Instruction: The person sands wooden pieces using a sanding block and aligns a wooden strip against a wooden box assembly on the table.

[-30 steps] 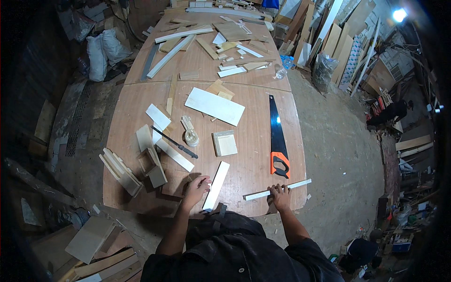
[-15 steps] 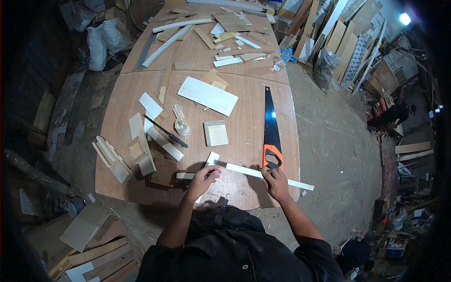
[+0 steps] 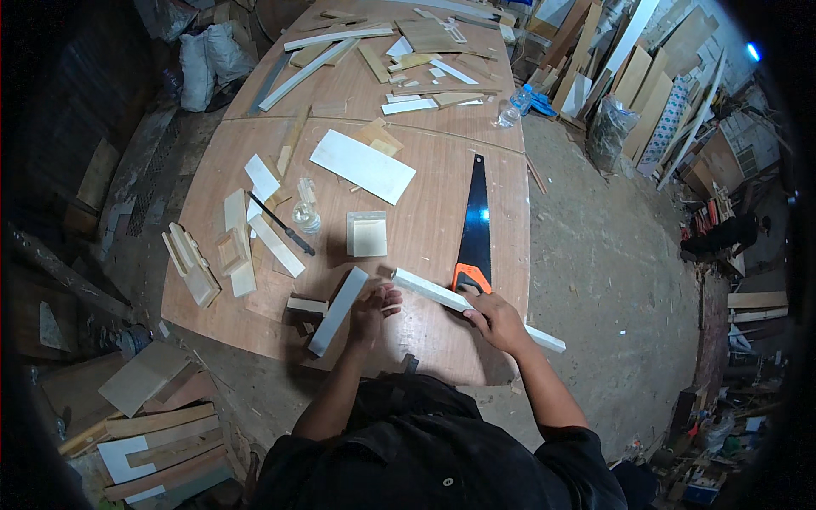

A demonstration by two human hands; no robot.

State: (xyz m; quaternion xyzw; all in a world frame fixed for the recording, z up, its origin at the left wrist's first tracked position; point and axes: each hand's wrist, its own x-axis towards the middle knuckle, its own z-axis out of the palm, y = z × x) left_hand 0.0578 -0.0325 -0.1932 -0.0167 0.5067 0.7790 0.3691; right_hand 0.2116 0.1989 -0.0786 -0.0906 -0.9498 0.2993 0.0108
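Observation:
My right hand (image 3: 497, 321) is closed around a long white wood strip (image 3: 429, 290), which slants across the table's near edge with its far-right end beyond it. Right behind that hand lies a handsaw (image 3: 474, 229), its dark blade pointing away and its orange handle partly covered by the strip and fingers. My left hand (image 3: 371, 313) is open, its fingers loosely bent toward the strip's left end. Just left of it stands a pale wood board (image 3: 338, 313) on edge, with a short wood piece (image 3: 307, 304) meeting its left side; whether they are joined I cannot tell.
Ahead are a small square wood box (image 3: 367, 235), a white panel (image 3: 363, 167), a clear jar (image 3: 306, 217) and a dark rod-like tool (image 3: 283, 224). Offcuts (image 3: 425, 68) litter the table's far end, near a plastic bottle (image 3: 514, 106). Another person (image 3: 722, 234) bends at far right.
The pale board beside my left hand has shifted left and now stands on edge. My right hand and the strip have moved slightly left, now covering part of the saw handle.

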